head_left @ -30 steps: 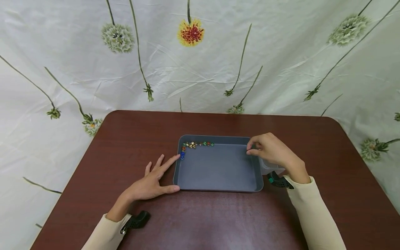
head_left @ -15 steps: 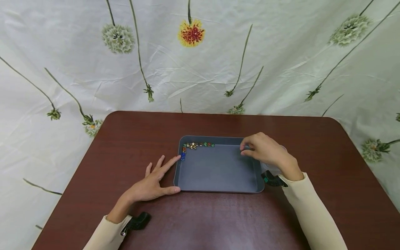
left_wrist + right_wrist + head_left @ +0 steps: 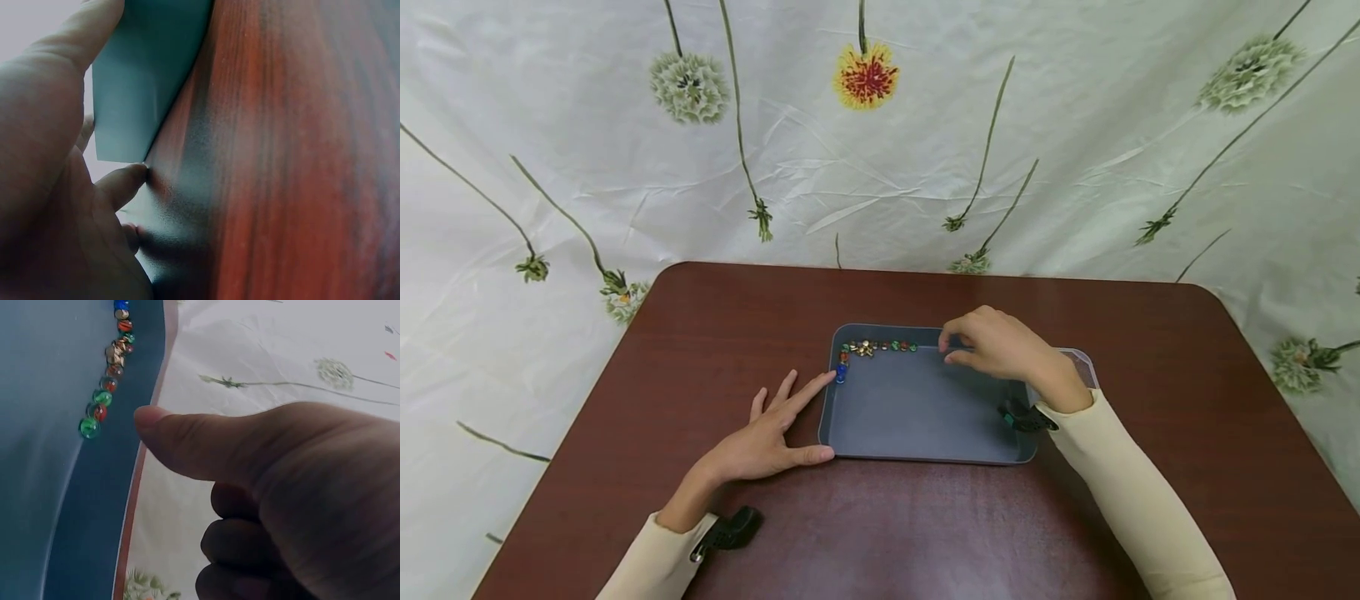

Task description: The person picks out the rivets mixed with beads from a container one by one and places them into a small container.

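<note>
A shallow blue-grey tray (image 3: 917, 412) lies on the table. Glass marbles (image 3: 896, 346) in green, red and other colours run along its far wall, with gold-coloured pieces (image 3: 866, 348) among them. Blue marbles (image 3: 841, 374) sit by the left wall. My left hand (image 3: 760, 443) is spread, its index fingertip and thumb touching the tray's left side. Over the tray's far right part hovers my right hand (image 3: 992, 343), thumb and index finger bent towards each other. In the right wrist view, the thumb (image 3: 187, 440) points at the row and the other fingers curl; whether it pinches anything is hidden.
A clear plastic container (image 3: 1082, 363) stands against the tray's right side, partly hidden by my right forearm. The dark red-brown table (image 3: 880, 533) reaches back to a white floral cloth (image 3: 910, 142). A black device (image 3: 1030, 417) is strapped to my right wrist.
My right hand has moved left over the tray, from its right edge towards the end of the marble row. More of the clear container shows. My left hand stays in place.
</note>
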`<state>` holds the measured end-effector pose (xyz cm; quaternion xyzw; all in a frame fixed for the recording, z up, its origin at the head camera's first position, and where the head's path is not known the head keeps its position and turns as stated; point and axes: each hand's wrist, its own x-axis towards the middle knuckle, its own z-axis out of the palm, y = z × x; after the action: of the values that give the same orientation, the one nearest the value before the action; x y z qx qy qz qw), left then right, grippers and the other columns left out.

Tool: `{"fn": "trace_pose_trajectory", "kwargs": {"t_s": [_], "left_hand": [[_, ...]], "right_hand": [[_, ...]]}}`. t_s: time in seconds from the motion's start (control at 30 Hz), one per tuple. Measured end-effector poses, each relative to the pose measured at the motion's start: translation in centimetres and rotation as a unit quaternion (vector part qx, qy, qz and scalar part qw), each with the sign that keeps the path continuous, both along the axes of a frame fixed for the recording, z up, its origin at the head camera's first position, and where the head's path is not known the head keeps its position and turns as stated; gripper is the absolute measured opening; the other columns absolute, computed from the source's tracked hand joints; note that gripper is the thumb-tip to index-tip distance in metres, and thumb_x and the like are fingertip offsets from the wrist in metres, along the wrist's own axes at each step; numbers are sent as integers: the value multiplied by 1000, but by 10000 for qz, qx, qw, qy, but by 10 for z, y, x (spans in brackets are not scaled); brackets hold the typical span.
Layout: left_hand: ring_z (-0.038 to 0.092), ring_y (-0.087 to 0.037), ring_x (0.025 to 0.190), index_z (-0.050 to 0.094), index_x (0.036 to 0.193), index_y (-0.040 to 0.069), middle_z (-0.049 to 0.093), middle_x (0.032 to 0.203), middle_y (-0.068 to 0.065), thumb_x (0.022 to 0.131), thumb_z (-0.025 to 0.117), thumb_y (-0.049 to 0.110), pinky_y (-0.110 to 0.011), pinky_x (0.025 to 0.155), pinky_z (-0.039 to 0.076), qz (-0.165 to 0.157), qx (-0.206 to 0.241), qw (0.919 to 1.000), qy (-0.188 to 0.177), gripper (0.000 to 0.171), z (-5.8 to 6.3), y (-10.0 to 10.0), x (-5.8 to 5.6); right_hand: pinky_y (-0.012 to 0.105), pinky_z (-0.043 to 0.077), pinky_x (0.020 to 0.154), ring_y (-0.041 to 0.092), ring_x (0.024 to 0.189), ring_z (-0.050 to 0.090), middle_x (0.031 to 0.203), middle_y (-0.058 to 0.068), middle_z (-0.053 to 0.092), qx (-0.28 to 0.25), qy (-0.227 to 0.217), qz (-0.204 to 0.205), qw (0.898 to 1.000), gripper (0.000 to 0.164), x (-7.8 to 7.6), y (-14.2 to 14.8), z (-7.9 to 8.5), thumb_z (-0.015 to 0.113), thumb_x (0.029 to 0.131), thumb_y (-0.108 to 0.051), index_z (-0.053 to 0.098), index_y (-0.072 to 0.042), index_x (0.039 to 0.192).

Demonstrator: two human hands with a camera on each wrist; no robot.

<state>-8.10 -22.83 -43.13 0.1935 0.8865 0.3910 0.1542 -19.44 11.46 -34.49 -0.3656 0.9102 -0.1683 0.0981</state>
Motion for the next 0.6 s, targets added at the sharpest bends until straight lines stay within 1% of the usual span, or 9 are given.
{"fn": "trace_pose_trajectory", "kwargs": {"t_s": [0.13,0.23,0.27,0.33,0.4,0.47,0.53,0.6], "left_hand": [[-10,-42,154,16,161,36,18,168,-7,88,75,47,-70,111,-15,-6,12,10000,5,95,0,0,0],[-10,-42,154,16,161,36,18,168,-8,88,75,46,-70,111,-15,2,25,10000,2,95,-1,1,1],[-10,-42,154,16,161,36,18,168,-8,88,75,47,-70,111,-15,2,27,10000,6,95,-1,1,1],[-10,-42,154,16,161,36,18,168,-7,88,75,47,-70,111,-14,2,26,10000,11,95,-1,0,0],[-10,-42,154,16,161,36,18,168,-6,88,75,47,-70,111,-15,1,27,10000,8,95,-1,0,0],[-10,-41,154,16,161,36,19,168,-5,88,75,47,-70,111,-15,8,22,10000,16,94,-1,0,0],[-10,-41,154,16,161,36,19,167,-4,88,75,47,-70,111,-14,19,16,10000,24,94,-1,-1,-1],[-10,-41,154,17,161,36,19,167,-4,88,75,47,-70,111,-14,19,4,10000,30,94,-2,-1,0]], "right_hand": [[25,34,52,8,56,40,66,-7,57,62,-13,140,9999,11,-6,-13,-4,76,91,-19,75,-14,101],[25,36,53,8,57,42,67,-7,57,43,-19,225,9997,10,-10,-21,-9,76,91,-17,75,-14,101],[25,36,54,8,57,42,69,-8,59,13,-21,253,9997,10,-11,-23,-10,75,92,-17,75,-14,102],[25,40,56,9,59,45,79,-7,66,-79,-23,320,9995,10,-13,-28,-11,75,92,-15,76,-15,102],[26,41,57,10,61,47,89,-6,70,-189,-32,382,9991,10,-15,-33,-13,74,93,-14,76,-15,102],[26,41,57,10,60,46,91,-5,71,-263,-57,456,9986,10,-17,-39,-14,73,93,-13,76,-15,103],[25,39,56,9,59,44,89,-6,70,-298,-83,512,9982,10,-18,-45,-16,73,93,-14,76,-15,103],[24,36,55,9,57,41,78,-6,66,-309,-137,548,9979,10,-20,-50,-18,73,93,-15,76,-14,103]]}}
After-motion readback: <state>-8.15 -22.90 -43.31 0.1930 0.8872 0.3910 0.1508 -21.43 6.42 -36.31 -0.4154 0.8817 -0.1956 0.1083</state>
